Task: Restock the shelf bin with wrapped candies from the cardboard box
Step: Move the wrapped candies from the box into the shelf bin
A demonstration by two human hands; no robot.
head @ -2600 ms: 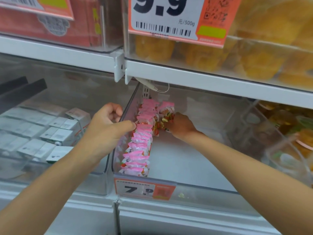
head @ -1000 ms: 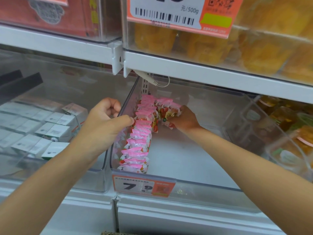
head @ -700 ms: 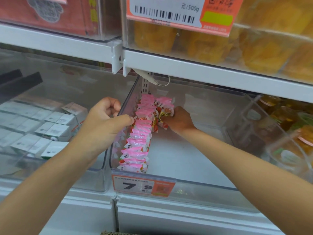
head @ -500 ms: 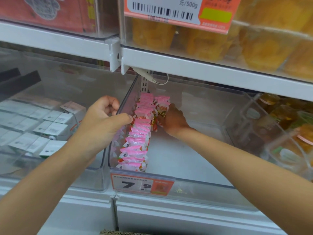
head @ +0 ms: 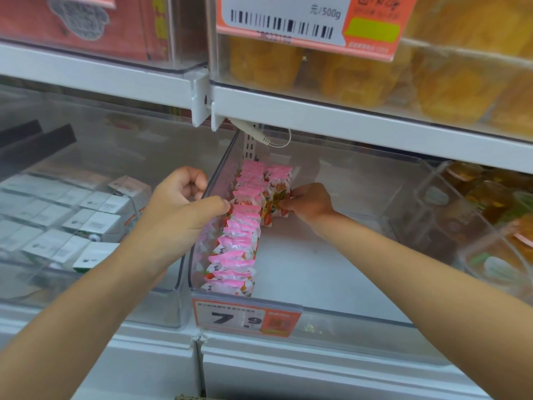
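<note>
Row of pink wrapped candies (head: 235, 246) stood on edge along the left wall of the clear shelf bin (head: 349, 314), packed tight from just behind the bin's front lip almost to its back. Right hand (head: 310, 204) was deep in the bin, thumb and fingertips pinching a few loose packs (head: 278, 192) and holding them upright right against the far end of that row, on its right side. Left hand (head: 178, 210) sat at the bin's left wall with the fingers curled up outside it, gripping nothing as far as I could see, while the thumb tip reached over the wall and touched the row about halfway back. Rest of the bin floor to the right of the row was bare white. Orange price tag (head: 246, 319) reading 7.9 was clipped on the bin's front lip at its left corner. Bin next door on the left held small white boxes (head: 95, 223), and the shelf above had yellow-orange packaged stuff (head: 450, 88).
</note>
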